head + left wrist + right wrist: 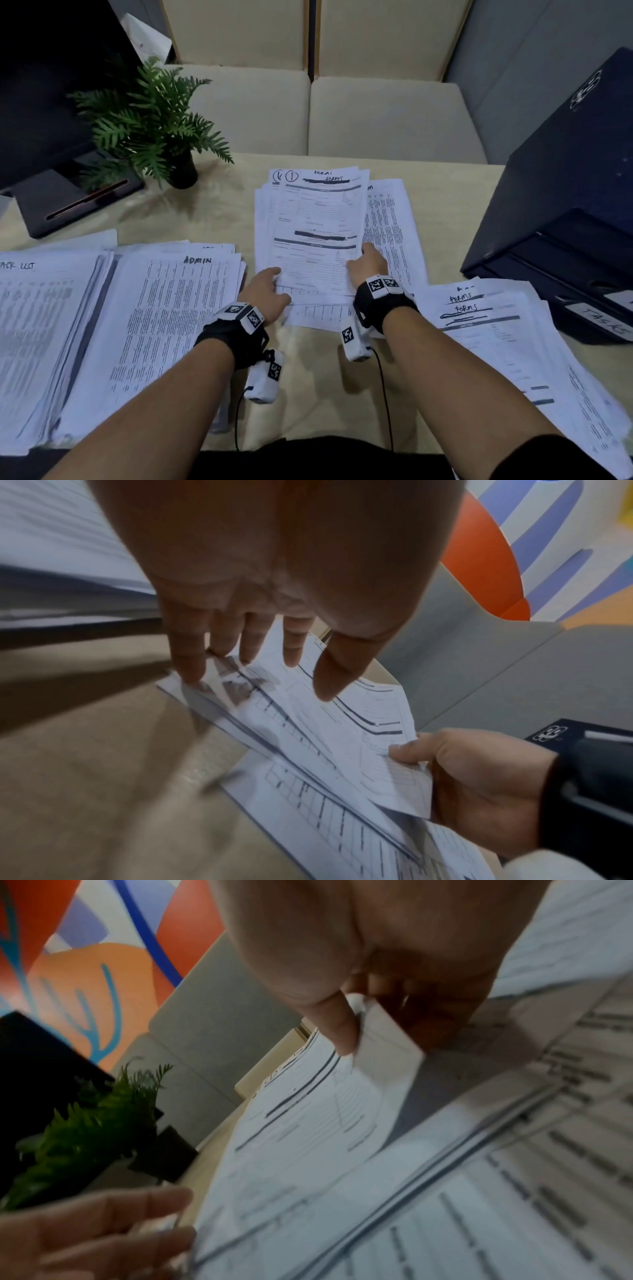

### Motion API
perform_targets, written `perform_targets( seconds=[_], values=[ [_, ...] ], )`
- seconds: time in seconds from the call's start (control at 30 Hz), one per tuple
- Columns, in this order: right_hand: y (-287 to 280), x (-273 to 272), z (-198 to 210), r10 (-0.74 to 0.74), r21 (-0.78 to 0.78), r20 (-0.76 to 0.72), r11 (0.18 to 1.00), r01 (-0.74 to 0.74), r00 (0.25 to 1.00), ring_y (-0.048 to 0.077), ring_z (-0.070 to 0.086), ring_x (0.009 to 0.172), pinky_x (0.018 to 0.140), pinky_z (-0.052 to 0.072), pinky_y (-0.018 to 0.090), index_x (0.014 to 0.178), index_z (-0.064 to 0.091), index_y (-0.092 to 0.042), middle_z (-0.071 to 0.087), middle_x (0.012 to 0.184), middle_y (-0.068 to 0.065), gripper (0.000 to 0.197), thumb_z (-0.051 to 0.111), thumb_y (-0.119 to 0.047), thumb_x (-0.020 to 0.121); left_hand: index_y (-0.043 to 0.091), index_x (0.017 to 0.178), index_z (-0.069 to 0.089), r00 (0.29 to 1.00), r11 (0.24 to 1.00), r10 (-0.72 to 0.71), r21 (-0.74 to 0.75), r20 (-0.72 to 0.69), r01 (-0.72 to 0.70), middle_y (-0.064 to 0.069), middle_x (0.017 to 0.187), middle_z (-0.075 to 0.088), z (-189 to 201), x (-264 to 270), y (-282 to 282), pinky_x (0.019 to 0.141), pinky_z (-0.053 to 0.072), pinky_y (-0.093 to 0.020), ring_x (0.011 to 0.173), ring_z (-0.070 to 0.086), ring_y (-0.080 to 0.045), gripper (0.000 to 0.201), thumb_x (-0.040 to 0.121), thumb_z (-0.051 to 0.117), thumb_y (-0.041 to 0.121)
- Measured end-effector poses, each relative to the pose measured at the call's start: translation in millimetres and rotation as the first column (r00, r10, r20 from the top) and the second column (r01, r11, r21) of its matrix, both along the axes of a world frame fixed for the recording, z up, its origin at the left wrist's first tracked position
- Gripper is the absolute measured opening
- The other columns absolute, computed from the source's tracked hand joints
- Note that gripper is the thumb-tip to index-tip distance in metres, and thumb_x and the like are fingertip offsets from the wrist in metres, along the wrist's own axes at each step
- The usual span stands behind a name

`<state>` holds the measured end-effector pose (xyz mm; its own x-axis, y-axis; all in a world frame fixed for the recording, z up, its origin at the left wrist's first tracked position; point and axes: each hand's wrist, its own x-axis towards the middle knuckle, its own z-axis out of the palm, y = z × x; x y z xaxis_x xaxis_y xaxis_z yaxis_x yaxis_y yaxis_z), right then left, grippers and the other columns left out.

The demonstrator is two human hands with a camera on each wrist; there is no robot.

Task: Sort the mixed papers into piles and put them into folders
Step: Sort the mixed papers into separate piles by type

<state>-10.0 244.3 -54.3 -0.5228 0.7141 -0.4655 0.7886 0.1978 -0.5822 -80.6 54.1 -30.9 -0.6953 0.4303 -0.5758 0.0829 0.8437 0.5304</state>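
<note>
Currently, the centre forms stack [318, 219] is pinched at its right edge by the right hand [368, 265], thumb on top. Its near-left corner is touched by the left hand [265, 291], fingers spread and straight. Left, ADMIN sheets [178, 308] are lying in an open folder [97, 308].

Forearms bare. Left hand [269, 291]: black left wrist strap [222, 335] behind it, white left marker block [245, 313] on top, black-and-white square codes on two faces. White left camera pod [265, 377] under wrist, another code on side, thin black left cable [236, 428] running from it. Right hand [368, 265]: same kit, black right wrist strap [396, 307], white right marker block [382, 284], white right camera pod [352, 339], black right cable [385, 394]. Dark short sleeve [548, 459] on right upper arm; dark garment [322, 459] over torso.
</note>
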Motion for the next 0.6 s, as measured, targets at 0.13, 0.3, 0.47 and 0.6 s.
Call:
perform_targets(
  seconds=[0.13,0.3,0.47,0.6],
  values=[
    [-1.6,14.5,9.1,-0.061,-0.077,-0.143,0.996,0.051,0.988,0.025,0.057,0.081,0.056,0.041,0.022,0.108,0.061,-0.012,0.065,0.099,0.006,0.028,0.041,0.0,0.091,0.016,0.145,0.035,0.998,0.993,0.07,0.094,0.006,-0.07,-0.009,0.148,0.037,-0.9,-0.2,-7.0,0.102,0.035,-0.031,0.128,0.045,-0.026,0.066,0.085,0.063,0.016],
    [-3.0,55.5,16.1,-0.254,-0.324,-0.372,0.937,0.131,0.893,0.022,0.068,0.096,0.086,0.055,0.037,0.099,0.066,-0.022,0.072,0.101,-0.001,0.03,0.053,0.003,0.089,0.022,0.149,0.021,0.959,0.911,0.267,0.3,0.089,-0.282,-0.009,0.151,0.034,2.5,-0.6,-16.2,0.11,0.035,-0.044,0.133,0.042,-0.028,0.076,0.086,0.063,0.016],
    [-23.5,96.1,19.8,-0.305,-0.466,-0.412,0.88,0.089,0.859,0.03,0.067,0.102,0.093,0.052,0.045,0.102,0.066,-0.015,0.072,0.107,0.01,0.03,0.055,0.009,0.087,0.023,0.15,0.015,0.905,0.794,0.341,0.437,0.255,-0.423,-0.004,0.133,0.053,15.5,4.5,-35.2,0.089,0.049,-0.034,0.112,0.058,-0.022,0.079,0.088,0.057,-0.001],
    [-55.2,107.0,22.0,-0.28,-0.457,-0.423,0.887,0.064,0.862,0.027,0.068,0.1,0.093,0.052,0.045,0.103,0.064,-0.011,0.072,0.106,0.01,0.019,0.061,0.002,0.089,0.019,0.127,0.047,0.95,0.836,0.281,0.451,0.134,-0.311,-0.003,0.109,0.068,24.4,9.6,-69.0,0.077,0.055,-0.031,0.087,0.067,-0.017,0.046,0.087,0.06,0.0]
  ],
)
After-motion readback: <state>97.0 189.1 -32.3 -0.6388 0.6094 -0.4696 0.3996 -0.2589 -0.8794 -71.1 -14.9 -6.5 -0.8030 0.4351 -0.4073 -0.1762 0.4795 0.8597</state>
